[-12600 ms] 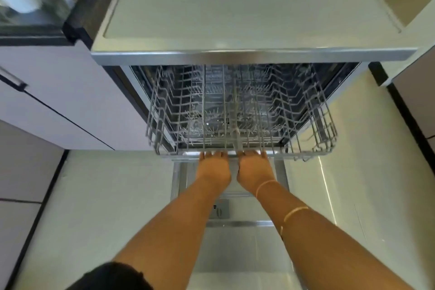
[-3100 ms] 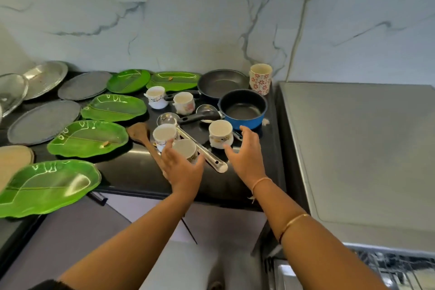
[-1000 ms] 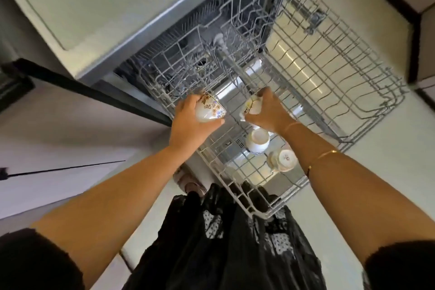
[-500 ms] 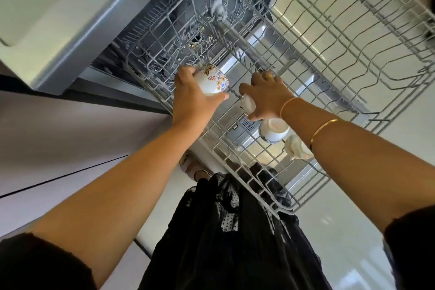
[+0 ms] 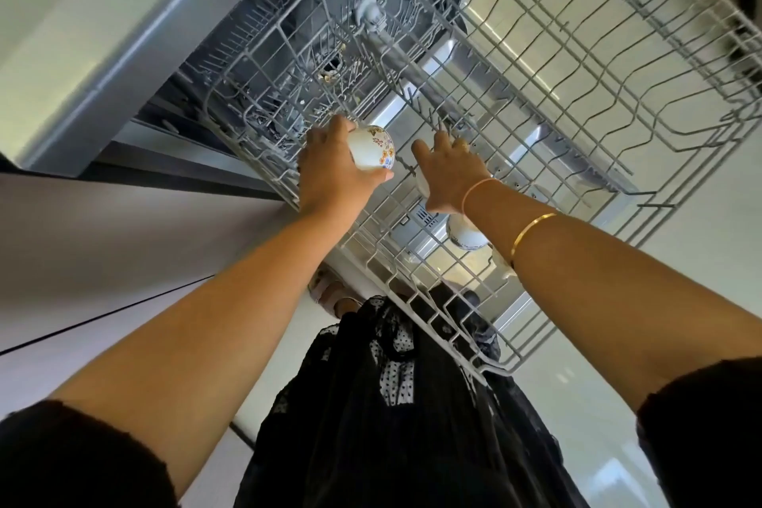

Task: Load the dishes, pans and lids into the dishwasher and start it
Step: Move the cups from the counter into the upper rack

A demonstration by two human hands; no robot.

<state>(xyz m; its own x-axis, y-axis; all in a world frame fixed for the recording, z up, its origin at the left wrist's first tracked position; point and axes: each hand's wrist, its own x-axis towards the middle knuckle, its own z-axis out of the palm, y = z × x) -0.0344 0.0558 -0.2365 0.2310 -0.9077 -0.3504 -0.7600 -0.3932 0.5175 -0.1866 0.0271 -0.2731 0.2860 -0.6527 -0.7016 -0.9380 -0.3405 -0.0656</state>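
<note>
Head view, looking steeply down: the loading looks barely begun. The wire rack [image 5: 577,74] is pulled out of the dishwasher [image 5: 264,54] and nearly bare. One cup [image 5: 466,237] already sits in its near corner, partly behind the right forearm, and no plates, pans or lids show anywhere on the wires. The door is open, so by my reading the machine is not yet started and most of the work is left. The left hand [image 5: 330,173] grips a flowered cup [image 5: 373,153], thumb on the near side and fingers curled over the far side. The cup lies tipped on its side in the palm, above the left front part of the rack and just clear of the wires as far as I can tell. The right hand [image 5: 449,173] is curled down over a second cup [image 5: 421,184], of which only a white sliver shows under the palm. That cup is low among the prongs, just beyond the cup already racked. I cannot tell whether it already rests on the wires.
</note>
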